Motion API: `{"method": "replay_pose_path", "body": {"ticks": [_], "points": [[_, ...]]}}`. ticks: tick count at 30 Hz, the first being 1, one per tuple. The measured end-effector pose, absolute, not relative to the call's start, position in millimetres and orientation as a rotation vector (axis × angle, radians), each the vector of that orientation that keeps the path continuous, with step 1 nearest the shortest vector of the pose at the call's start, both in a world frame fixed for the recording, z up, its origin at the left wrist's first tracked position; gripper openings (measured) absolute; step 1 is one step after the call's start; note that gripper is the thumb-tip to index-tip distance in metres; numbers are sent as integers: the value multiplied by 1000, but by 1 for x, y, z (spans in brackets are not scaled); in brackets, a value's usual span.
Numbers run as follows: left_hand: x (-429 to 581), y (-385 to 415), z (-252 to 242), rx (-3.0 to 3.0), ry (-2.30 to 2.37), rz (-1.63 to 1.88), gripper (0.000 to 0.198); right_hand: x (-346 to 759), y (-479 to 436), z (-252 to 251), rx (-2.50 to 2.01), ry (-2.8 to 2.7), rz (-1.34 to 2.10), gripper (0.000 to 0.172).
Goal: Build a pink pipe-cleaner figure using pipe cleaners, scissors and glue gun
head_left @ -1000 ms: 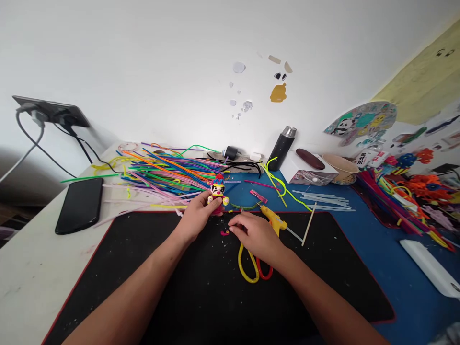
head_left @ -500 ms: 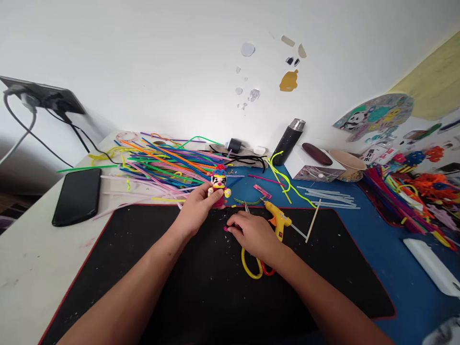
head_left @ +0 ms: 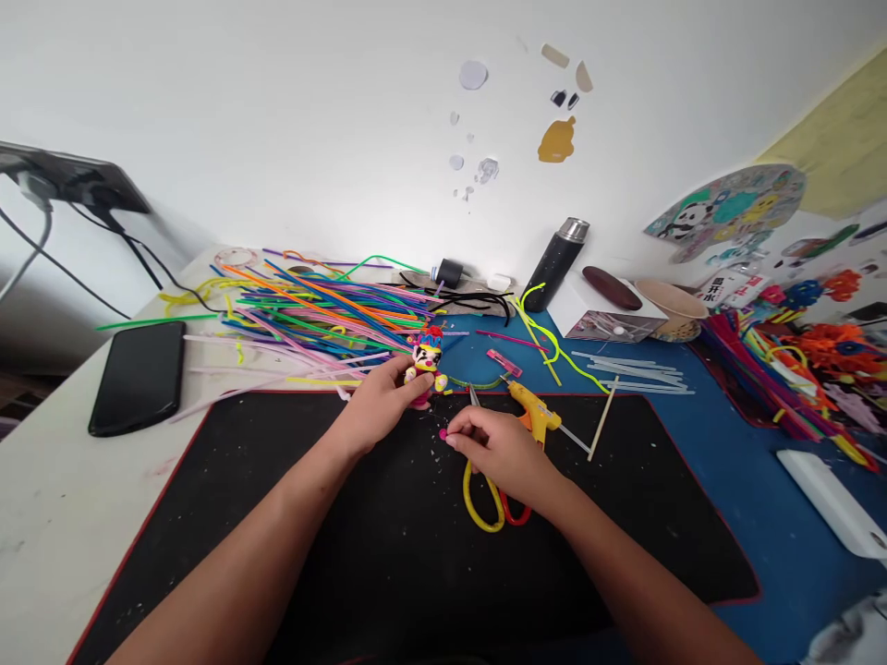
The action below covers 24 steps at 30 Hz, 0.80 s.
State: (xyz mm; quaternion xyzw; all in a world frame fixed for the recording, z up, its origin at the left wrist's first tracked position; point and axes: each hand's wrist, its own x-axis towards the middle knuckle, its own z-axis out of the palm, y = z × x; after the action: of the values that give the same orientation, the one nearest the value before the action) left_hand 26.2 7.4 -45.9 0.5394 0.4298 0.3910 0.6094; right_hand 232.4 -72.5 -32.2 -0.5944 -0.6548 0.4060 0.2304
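Note:
My left hand [head_left: 378, 404] is closed round a small colourful doll figure [head_left: 426, 356] that stands upright at the far edge of the black mat [head_left: 277, 517]. My right hand [head_left: 500, 450] pinches a tiny pink piece [head_left: 443, 433] between fingertips just below the figure. Under that hand lie scissors with yellow and red handles [head_left: 489, 503]. A yellow glue gun [head_left: 535, 413] rests right beside my right hand.
A heap of colourful pipe cleaners [head_left: 311, 319] lies behind the mat. A black phone [head_left: 137, 374] lies at the left. A dark flask [head_left: 556, 263], a white box [head_left: 606, 319], a bowl [head_left: 671, 305] and more craft pieces [head_left: 804, 360] fill the right.
My right hand has lifted the tiny pink piece off the mat and closer to the figure. The left hand tilts the figure slightly. The view has shifted a little.

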Motion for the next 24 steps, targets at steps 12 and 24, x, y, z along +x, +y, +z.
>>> {"method": "replay_pose_path", "body": {"ticks": [12, 24], "points": [[31, -11, -55, 1811, 1194, 706, 33, 257, -89, -23, -1572, -1421, 1395, 18], [18, -7, -41, 2076, 1355, 502, 72, 251, -87, -26, -1576, -1492, 1325, 14]]}}
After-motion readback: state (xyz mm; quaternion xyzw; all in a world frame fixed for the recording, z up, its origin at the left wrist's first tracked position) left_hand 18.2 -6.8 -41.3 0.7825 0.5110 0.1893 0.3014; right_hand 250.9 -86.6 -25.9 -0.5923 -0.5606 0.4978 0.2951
